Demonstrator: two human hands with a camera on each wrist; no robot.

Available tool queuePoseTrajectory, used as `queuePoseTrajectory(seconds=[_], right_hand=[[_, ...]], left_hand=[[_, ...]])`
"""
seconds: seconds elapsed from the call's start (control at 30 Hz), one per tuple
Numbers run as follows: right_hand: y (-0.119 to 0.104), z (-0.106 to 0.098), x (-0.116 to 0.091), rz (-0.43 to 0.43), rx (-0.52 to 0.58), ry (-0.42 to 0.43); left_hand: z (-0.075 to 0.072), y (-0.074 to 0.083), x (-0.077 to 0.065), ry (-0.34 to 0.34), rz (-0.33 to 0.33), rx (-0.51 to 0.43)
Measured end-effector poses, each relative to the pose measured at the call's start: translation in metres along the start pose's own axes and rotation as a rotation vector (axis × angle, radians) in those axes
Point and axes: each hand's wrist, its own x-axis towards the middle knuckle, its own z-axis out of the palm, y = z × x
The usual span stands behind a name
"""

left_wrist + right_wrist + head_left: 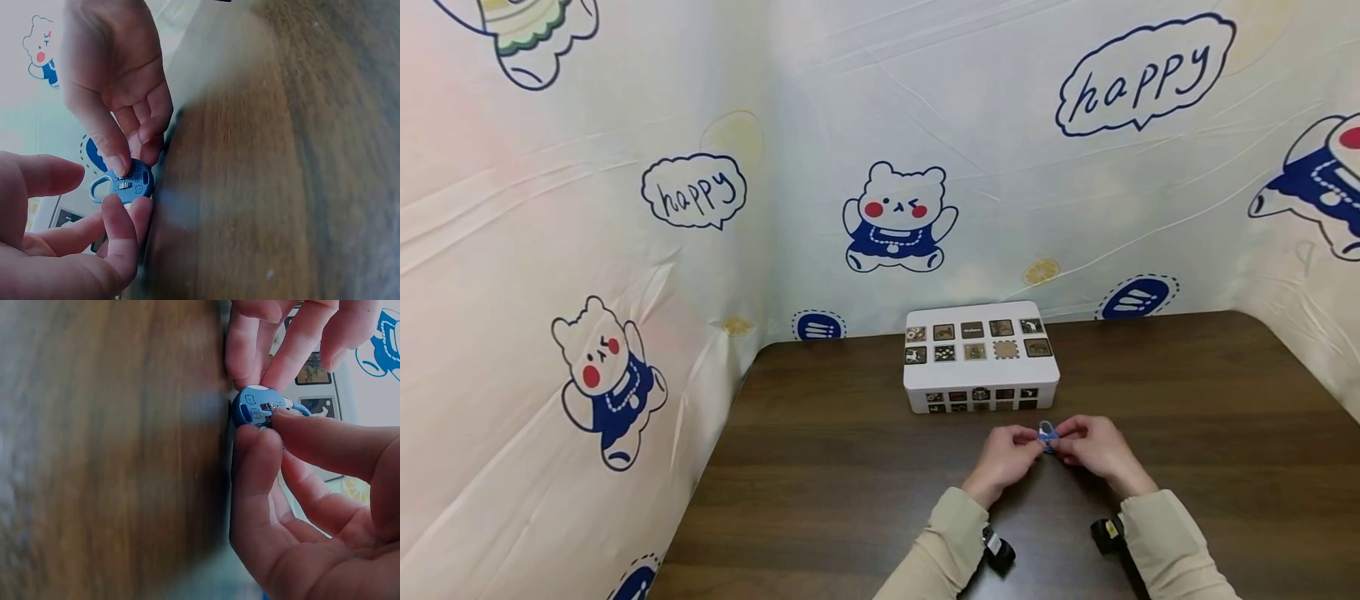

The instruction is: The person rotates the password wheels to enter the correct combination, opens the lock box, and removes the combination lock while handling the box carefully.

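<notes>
A small blue combination padlock (1048, 437) is held between both hands, low over the wooden table in front of the box. My left hand (1004, 458) pinches one side of it with the fingertips. From the other side my right hand (1099, 450) grips it, its thumb pressed on the number dials. In the left wrist view the padlock (142, 180) shows its dial face with small line drawings, and its shackle loop points away from the table. The right wrist view has the padlock (251, 404) with the right thumb covering part of the dials.
A white box (982, 371) with small square pictures on its lid and front stands just behind the hands. The dark wooden table (820, 467) backs onto a pale curtain (820, 125) printed with cartoon bears. Both wrists carry small black cameras.
</notes>
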Motion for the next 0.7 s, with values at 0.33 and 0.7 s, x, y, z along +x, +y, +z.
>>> queuePoseTrajectory(seconds=[0.33, 0.7], right_hand=[[0.005, -0.011, -0.005, 0.016, -0.073, 0.038], [0.006, -0.025, -0.014, 0.061, -0.166, 0.056]], left_hand=[[0.010, 0.008, -0.001, -0.036, 0.012, 0.046], [0.026, 0.014, -0.002, -0.077, 0.013, 0.085]])
